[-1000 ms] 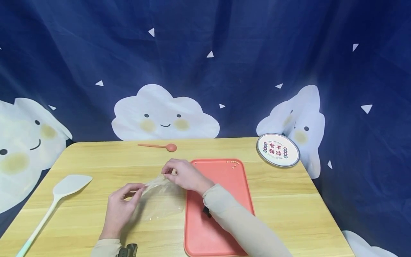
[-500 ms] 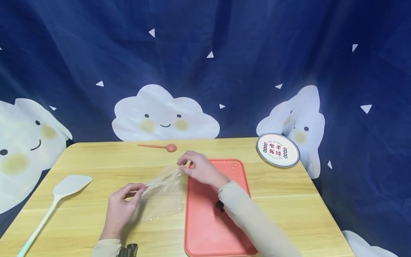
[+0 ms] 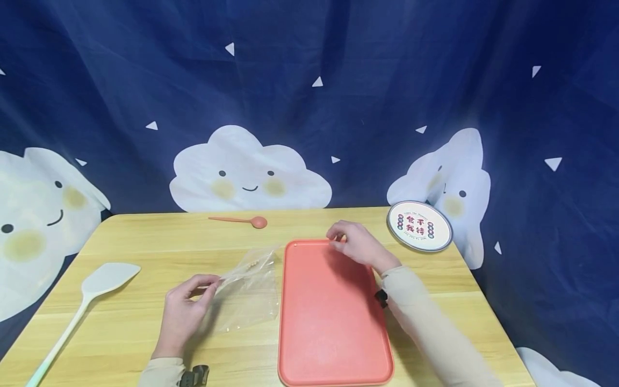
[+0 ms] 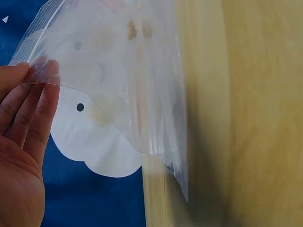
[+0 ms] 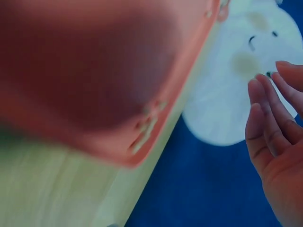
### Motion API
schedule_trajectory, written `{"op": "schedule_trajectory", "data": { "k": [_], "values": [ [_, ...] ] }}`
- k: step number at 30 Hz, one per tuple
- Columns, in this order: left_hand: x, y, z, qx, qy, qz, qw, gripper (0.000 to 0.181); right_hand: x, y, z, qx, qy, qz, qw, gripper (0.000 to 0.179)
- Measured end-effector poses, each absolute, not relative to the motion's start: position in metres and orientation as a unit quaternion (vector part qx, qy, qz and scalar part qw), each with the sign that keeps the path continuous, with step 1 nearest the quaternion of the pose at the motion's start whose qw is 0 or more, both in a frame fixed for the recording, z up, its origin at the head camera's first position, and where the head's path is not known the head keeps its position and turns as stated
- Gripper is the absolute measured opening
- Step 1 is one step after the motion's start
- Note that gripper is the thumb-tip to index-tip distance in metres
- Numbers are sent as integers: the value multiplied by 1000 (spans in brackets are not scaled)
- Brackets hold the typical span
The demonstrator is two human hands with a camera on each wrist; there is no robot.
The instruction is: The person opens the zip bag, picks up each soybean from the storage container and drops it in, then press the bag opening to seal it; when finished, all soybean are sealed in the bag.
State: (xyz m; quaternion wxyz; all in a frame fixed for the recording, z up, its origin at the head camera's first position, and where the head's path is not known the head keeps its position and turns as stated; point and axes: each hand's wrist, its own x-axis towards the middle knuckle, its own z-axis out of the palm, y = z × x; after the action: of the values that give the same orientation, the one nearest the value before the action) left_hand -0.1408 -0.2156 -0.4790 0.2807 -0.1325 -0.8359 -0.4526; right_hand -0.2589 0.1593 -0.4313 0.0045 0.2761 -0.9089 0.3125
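My left hand (image 3: pixel 186 306) pinches the edge of a clear zip-lock bag (image 3: pixel 249 301) between thumb and fingers, holding it up over the table. Through the plastic, a small cluster of pale beans (image 3: pixel 252 264) shows. My right hand (image 3: pixel 360 246) is over the far right corner of a red tray (image 3: pixel 333 328), fingers loosely bent with nothing between them. It hides that corner in the head view. In the right wrist view several pale beans (image 5: pixel 147 130) lie along the tray's corner. One more bean (image 3: pixel 295 245) sits at the tray's far left corner.
A small red spoon (image 3: pixel 258 222) lies near the table's back edge. To the left is a white spatula (image 3: pixel 108 277) with a long handle. An oval plate (image 3: pixel 419 226) with red lettering stands at the back right, in front of a blue cloud-patterned curtain (image 3: pixel 362 107).
My right hand has let go of the bag and moved right, to above the tray's far right corner. The left hand has kept its pinch on the bag.
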Motion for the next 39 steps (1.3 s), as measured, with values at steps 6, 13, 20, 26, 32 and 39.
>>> {"op": "schedule_trajectory", "data": {
  "k": [6, 13, 20, 26, 32, 39],
  "values": [
    [-142, -214, -482, -131, -836, -446, 293, 26, -263, 184, -444, 259, -929, 263, -11, 11],
    [-142, -214, -482, -135, -833, -450, 293, 27, -261, 197, -459, 266, -944, 193, -32, 13],
    [-140, -215, -480, -134, -836, -454, 277, 24, -261, 197, -465, 297, -944, 141, -14, 12],
    [-141, -214, -481, -133, -836, -453, 280, 25, -263, 195, -469, 293, -947, 129, -22, 11],
    [-142, -214, -482, -140, -829, -457, 289, 26, -263, 195, -468, 282, -946, 154, -36, 14],
    [-141, -214, -482, -142, -836, -453, 274, 24, -263, 193, -461, 267, -943, 197, -18, 8]
  ]
}}
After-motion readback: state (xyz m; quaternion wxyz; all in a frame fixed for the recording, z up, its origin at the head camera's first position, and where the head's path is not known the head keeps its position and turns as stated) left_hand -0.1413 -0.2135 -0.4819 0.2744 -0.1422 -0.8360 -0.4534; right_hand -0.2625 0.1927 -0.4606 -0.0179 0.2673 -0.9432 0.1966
